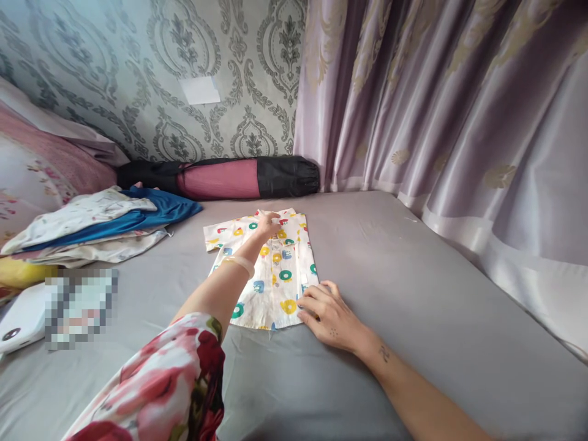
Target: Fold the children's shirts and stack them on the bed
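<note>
A small white short-sleeved shirt (273, 288), printed with green, yellow, red and blue figures, lies front up on the bed. Its left sleeve is spread out; along the right, the edge runs nearly straight, with no sleeve sticking out. My left hand (269, 225) reaches across the shirt and rests near the collar, fingers apart, with a pale bangle on the wrist. At the lower right corner, my right hand (328, 311) has its thumb and bent fingers closed on the shirt's edge near the hem.
A grey sheet (390, 294) covers the bed. Folded clothes (92, 217) are piled at the left, near a white device (30, 315) and a pixelated item (82, 309). A black and pink rolled bag (218, 177) lies against the wall. Curtains (413, 110) hang on the right.
</note>
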A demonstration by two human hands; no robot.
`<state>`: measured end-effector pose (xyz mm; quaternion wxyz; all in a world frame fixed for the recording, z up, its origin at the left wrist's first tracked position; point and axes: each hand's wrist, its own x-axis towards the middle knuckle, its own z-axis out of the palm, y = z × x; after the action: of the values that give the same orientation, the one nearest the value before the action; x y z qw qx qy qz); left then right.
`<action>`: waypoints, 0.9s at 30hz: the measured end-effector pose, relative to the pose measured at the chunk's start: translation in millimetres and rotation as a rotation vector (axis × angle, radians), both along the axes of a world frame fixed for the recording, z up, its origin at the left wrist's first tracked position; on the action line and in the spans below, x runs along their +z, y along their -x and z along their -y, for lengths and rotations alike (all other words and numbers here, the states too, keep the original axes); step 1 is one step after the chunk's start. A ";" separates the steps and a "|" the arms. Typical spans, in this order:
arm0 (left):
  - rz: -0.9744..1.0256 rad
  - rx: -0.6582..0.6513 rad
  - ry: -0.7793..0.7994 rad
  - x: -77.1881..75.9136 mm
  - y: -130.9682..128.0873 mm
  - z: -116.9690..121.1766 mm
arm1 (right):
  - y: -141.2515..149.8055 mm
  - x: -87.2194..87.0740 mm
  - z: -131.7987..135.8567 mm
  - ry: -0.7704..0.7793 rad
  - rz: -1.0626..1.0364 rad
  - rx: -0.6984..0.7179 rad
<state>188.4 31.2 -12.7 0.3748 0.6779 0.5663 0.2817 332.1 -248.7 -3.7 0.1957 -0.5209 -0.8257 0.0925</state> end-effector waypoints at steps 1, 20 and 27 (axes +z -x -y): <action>-0.031 -0.008 -0.026 -1.2 0.0 -0.4 | -0.3 0.4 -0.7 0.002 -0.003 0.005; -0.601 -0.169 -0.365 -11.5 94.6 7.2 | -5.9 -4.0 -13.8 0.106 -0.161 0.005; -0.586 -0.257 -0.382 -10.7 118.7 24.3 | -11.1 13.2 -28.9 0.233 -0.089 0.076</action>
<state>69.6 6.9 -23.4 0.0960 0.8531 0.4969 0.1270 343.2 -219.7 9.6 0.1666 -0.5038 -0.8191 0.2179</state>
